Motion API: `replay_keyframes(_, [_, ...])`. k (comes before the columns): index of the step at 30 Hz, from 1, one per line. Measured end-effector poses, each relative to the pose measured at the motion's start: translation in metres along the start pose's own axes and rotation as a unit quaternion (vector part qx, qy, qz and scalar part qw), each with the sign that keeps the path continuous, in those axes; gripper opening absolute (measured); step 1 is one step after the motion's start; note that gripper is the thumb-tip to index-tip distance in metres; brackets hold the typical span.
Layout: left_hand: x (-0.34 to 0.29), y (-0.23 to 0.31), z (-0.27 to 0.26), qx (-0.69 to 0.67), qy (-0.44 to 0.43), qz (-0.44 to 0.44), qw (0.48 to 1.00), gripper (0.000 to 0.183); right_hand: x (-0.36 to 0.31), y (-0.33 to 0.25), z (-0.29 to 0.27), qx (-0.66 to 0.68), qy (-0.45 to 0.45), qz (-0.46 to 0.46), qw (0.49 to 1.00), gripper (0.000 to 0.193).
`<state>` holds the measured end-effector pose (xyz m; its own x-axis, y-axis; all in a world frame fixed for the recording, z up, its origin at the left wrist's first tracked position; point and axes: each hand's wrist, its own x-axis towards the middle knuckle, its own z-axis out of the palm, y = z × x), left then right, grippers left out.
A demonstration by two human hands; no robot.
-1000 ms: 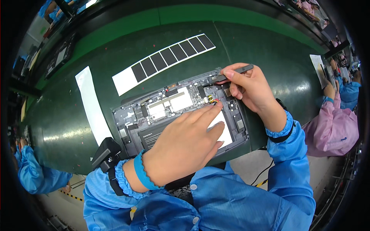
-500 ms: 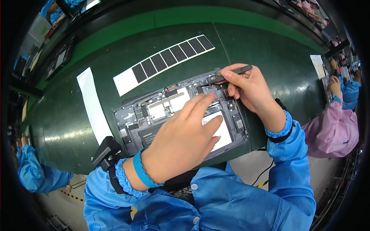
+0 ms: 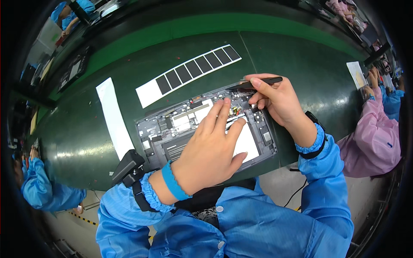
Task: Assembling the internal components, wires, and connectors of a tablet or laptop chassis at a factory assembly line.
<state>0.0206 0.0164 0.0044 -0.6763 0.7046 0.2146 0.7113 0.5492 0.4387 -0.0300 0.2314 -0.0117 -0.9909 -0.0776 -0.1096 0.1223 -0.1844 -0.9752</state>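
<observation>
An opened laptop base [image 3: 148, 129] lies on the green table, its boards, cables and dark battery [image 3: 175, 148] exposed. My left hand [image 3: 202, 155] is spread across its middle, palm down, fingertips at the circuit board near the upper edge. It covers part of the battery and the white panel [image 3: 249, 144]. At the far right corner of the base, my right hand [image 3: 277, 101] pinches black tweezers [image 3: 272, 80] between thumb and fingers. Their tips point left, over the corner; what they touch there is too small to make out.
Beyond the base lies a white strip with black rectangular stickers [image 3: 183, 74]. A plain white strip [image 3: 112, 116] is to its left. Another laptop part [image 3: 74, 69] sits at the far left. Co-workers in blue [image 3: 45, 185] and pink [image 3: 374, 137] sit at both sides.
My left hand's fingertips have moved from near the right corner to the upper middle of the board. The tweezers lie flatter now, still in my right hand. The view has shifted slightly.
</observation>
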Motion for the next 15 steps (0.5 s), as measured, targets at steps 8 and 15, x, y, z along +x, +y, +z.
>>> replay_keyframes(8, [-0.002,-0.015,0.0,0.019,0.043,0.007,0.999,0.06,0.013,0.001,-0.007,-0.014,0.121,-0.097,0.988,0.031])
replay_keyframes(15, [-0.043,-0.044,-0.029,0.147,0.021,-0.032,0.988,0.066,0.013,0.01,-0.006,-0.042,0.114,-0.1,0.988,0.032])
